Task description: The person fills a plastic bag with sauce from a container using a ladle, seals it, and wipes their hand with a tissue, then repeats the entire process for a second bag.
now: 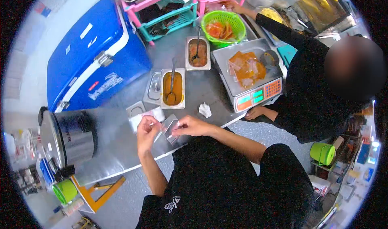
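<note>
At the far left of your counter [115, 138] stands a large cylindrical metal pot [76, 142], with a blue cooler [93, 59] behind it. Next comes a white packet [151, 118], lying just beyond your left hand [148, 131]. That hand is narrow, thumb and fingers drawn together at the left edge of a clear plastic bag [172, 128]; you cannot tell from here whether they grip it. The bag is in front of you, above the counter's near edge, and your right hand [186, 127] holds its other side between thumb and fingers. Beyond it sits a steel pan [173, 106] of orange sauce with a ladle [173, 77] in it; farther back, to the right, is a second steel pan [198, 68]. A crumpled white tissue [205, 110] lies near your right hand. Farther right are a green basket [222, 43] and a digital scale [224, 81] bearing bagged orange food [247, 69]. A co-worker's hand [254, 112] rests by the scale.
</note>
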The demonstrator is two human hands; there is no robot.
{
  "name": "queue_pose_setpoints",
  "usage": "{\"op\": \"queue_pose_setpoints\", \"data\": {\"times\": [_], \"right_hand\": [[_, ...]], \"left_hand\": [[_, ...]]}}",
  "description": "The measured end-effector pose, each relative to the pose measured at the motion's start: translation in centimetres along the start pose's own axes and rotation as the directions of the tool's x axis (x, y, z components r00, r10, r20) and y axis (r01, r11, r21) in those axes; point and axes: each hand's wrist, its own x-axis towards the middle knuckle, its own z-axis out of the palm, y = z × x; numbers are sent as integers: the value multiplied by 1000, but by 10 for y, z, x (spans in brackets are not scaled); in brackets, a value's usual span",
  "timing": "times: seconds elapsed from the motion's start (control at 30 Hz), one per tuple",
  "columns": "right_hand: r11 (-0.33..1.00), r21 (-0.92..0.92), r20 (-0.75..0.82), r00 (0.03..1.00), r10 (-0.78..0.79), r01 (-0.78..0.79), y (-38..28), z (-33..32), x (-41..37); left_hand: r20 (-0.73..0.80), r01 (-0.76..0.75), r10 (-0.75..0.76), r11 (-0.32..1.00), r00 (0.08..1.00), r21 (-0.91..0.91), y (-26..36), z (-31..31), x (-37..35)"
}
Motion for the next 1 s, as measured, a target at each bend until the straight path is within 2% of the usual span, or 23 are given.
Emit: {"op": "queue_pose_setpoints", "data": {"times": [0.07,0.1,0.2,0.3,0.37,0.47,0.53,0.57,0.63,0.67,0.7,0.73,0.8,0.87,0.9,1.0], "right_hand": [[915,339,-135,951,278,-219,-11,-3,-8],[812,506,-161,893,419,-290,-18,-6,-13],[835,501,-357,824,440,-229,-34,-11,-18],[857,466,-376,827,418,-221,-37,-12,-24],[841,499,-401,805,436,-208,-45,-11,-25],[803,596,-567,721,398,26,-39,-9,-25],[985,174,-826,545,146,1,-30,-13,-27],[997,-55,-891,454,-27,-49,-26,-18,-28],[986,-106,-626,779,33,-126,-60,-28,-39],[977,-140,-447,891,81,-159,-77,-29,-44],[966,-254,-373,927,-48,-52,-84,-26,-44],[921,-388,-248,965,-85,-19,-80,-26,-45],[927,-363,-236,972,3,-91,-88,-21,-44],[913,-392,-236,971,21,-115,-84,-20,-45],[905,-406,-236,971,31,-127,-84,-20,-44],[902,-417,-285,958,-17,-108,-92,-21,-45]], "left_hand": [[-123,33,-59,979,991,-203,-13,13,0],[-52,47,-56,984,997,-172,-19,16,0],[85,-20,9,992,996,128,-24,45,-5],[-60,26,-23,998,998,60,-31,70,0],[-70,13,-7,996,998,92,-24,77,1],[-138,-51,62,996,989,78,-27,80,4],[-181,-42,59,994,982,97,-28,71,3],[-167,-66,86,991,982,118,-27,69,4],[-144,-111,134,981,980,157,-25,68,5],[-112,-102,123,979,986,175,-25,70,5],[-79,-93,110,976,991,196,-25,72,5],[-42,-86,97,972,994,218,-24,75,5],[-13,-109,115,963,993,246,-19,83,8],[15,-136,137,952,990,273,-10,93,9],[-3,-101,108,941,994,323,-6,96,8],[-5,-109,121,908,993,405,-14,89,10]]}}
